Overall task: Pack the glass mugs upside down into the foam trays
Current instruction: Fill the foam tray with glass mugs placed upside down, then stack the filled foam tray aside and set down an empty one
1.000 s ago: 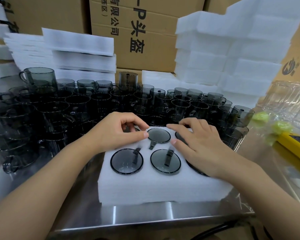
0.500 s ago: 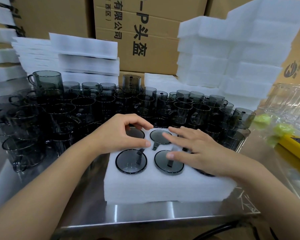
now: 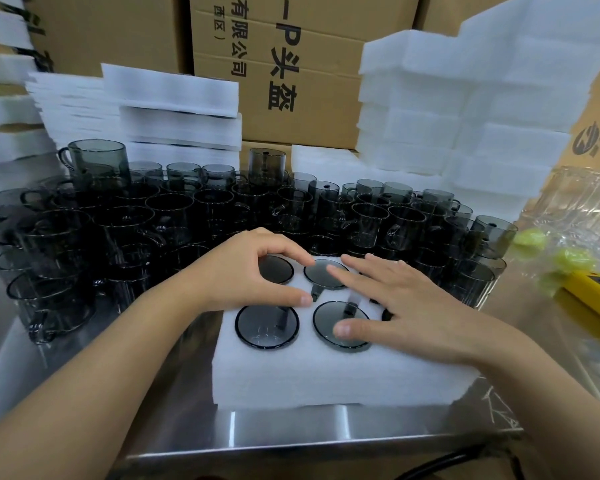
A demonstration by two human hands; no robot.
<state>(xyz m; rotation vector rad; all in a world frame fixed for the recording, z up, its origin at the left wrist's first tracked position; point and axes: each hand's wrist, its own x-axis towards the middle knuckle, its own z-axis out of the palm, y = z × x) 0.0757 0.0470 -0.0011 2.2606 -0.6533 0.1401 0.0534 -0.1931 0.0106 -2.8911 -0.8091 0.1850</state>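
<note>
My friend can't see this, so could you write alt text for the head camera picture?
Two bare hands rest on a white foam tray holding smoky glass mugs upside down: the left hand arches over a far mug, the right hand lies flat. Upright mugs crowd the steel table behind.

smoke-grey mugs (image 3: 266, 327); white foam tray (image 3: 326, 379); brown cartons (image 3: 291, 64); yellow tool (image 3: 593, 296)
</note>
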